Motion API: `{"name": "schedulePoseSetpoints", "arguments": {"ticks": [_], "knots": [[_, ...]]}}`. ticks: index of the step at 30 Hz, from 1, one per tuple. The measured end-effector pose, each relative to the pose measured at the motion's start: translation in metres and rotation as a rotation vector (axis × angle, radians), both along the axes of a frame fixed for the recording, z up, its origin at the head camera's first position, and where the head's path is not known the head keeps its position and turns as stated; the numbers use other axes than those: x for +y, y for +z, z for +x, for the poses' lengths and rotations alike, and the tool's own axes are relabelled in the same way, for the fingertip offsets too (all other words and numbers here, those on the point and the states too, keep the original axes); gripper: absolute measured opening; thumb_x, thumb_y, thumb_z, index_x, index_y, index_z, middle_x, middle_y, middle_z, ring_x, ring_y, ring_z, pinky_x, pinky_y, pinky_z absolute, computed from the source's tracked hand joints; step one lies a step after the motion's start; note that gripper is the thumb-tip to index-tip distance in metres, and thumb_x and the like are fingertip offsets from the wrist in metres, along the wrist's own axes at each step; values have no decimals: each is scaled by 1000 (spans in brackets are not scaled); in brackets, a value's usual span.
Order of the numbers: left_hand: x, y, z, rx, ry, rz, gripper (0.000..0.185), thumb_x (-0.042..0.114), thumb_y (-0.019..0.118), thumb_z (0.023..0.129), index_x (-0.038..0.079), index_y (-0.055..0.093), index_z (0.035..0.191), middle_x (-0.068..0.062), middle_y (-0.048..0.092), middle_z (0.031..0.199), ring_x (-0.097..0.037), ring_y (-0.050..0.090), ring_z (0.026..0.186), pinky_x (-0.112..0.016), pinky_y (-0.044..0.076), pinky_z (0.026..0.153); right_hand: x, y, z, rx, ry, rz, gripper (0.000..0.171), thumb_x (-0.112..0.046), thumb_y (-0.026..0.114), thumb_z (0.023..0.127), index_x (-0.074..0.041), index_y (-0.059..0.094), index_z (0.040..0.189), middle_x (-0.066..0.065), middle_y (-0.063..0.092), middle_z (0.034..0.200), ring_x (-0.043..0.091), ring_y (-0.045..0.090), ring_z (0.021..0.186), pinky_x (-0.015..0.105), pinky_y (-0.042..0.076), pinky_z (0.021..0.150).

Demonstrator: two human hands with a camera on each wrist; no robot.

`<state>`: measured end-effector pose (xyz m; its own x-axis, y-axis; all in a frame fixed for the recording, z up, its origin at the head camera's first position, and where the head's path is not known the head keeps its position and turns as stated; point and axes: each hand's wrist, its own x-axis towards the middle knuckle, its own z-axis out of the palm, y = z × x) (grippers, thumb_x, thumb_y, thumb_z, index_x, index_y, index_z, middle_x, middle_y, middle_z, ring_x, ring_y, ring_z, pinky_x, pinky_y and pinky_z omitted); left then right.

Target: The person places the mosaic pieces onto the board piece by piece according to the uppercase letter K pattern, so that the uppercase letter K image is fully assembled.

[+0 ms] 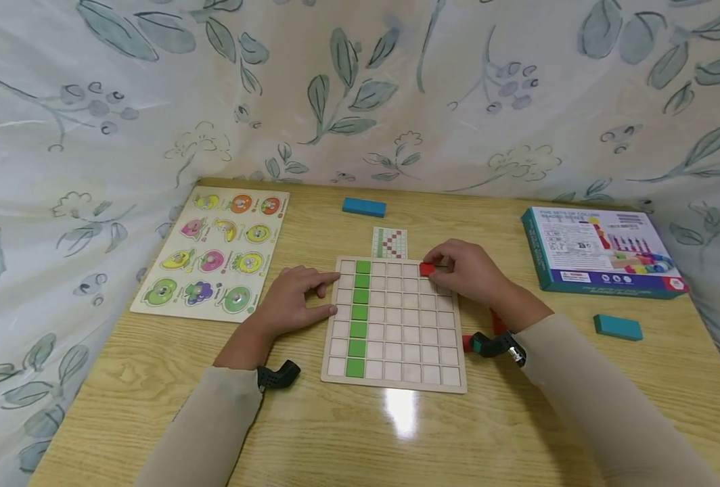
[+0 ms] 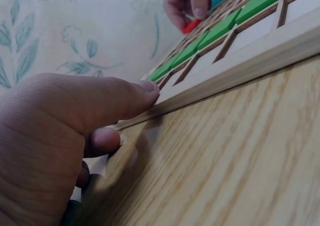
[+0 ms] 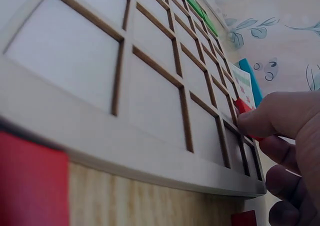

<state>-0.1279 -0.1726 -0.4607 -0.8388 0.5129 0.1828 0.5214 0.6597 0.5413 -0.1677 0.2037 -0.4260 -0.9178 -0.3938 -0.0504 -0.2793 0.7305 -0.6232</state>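
Pinching red tile point(image 1: 427, 269) in my right hand point(image 1: 466, 270) | left hand point(image 1: 296, 297), fingers straight, steadies grid board point(image 1: 393, 382) | lower tile flat, square to cell.

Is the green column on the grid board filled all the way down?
Yes, in the head view the green tiles run unbroken from the top row to the bottom row of the grid board.

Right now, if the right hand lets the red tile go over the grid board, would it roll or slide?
Probably neither: the red tile looks flat and square. It likely drops light and stiff into a cell of the grid board, whose raised ribs should stop sliding.
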Motion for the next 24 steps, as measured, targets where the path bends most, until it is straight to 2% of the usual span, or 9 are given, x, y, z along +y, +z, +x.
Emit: {"name": "schedulePoseSetpoints", "arguments": {"ticks": [14,24], "knots": [[-2,-3,-1,-9,7,-2,53,36,87,88,17,74,136,11,58,87,-15,50,86,-43,33,87,1,-2,-7,-63,19,5,26,-19,85,93,-13,78,117,4,69,113,25,54,87,39,47,77],[0,-2,-1,1,-1,8,52,37,87,88,16,75,134,12,57,87,-15,50,86,-43,32,86,1,-3,-7,-98,-19,15,29,-20,87,93,-15,78,120,5,70,120,27,54,95,41,47,82]]}}
